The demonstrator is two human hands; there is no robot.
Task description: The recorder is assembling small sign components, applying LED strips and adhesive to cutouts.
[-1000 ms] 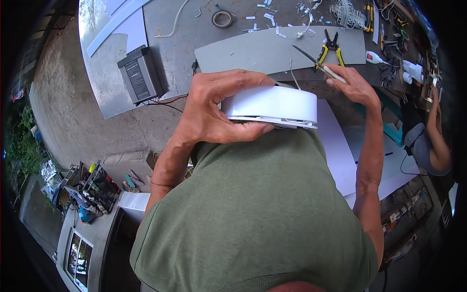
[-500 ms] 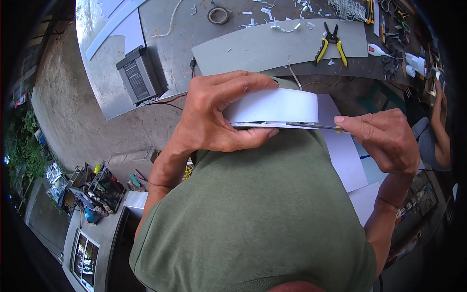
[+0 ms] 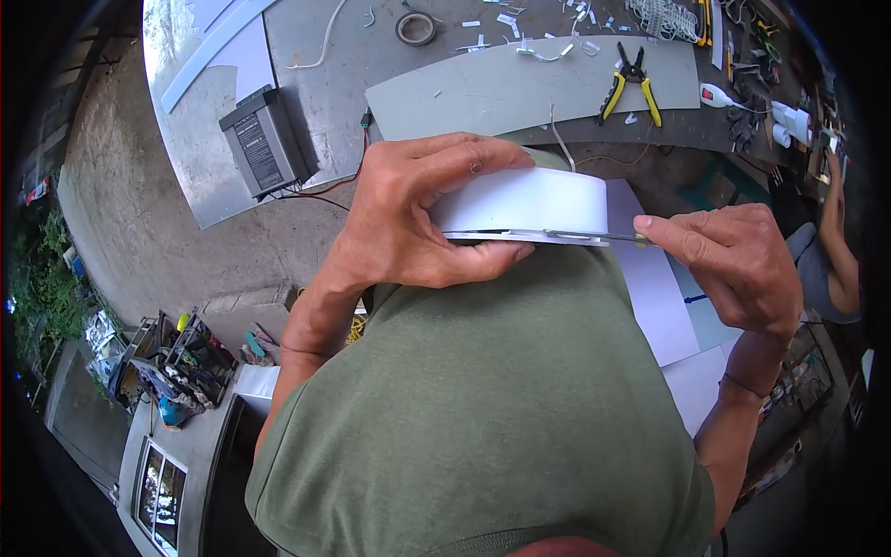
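Note:
A white piece with a smooth curved side wall and a flat face along its lower edge is held up in front of my chest. My left hand is closed round its left end, fingers over the top and thumb beneath. In my right hand a thin, slender metal tool is pinched between thumb and fingers. Its tip lies at the narrow seam between wall and face, near the right end. How deep the tip reaches is hidden, as is most of the tool inside my right hand.
Beyond my hands stands a metal table with a grey sheet, yellow-handled wire strippers, a tape roll and a dark power supply box with wires. White sheets lie below my right hand. Another person's arm shows at far right.
My right hand has shifted very slightly left, and the tool lies a little more level along the seam. The white piece has tilted slightly in my left hand's unchanged hold.

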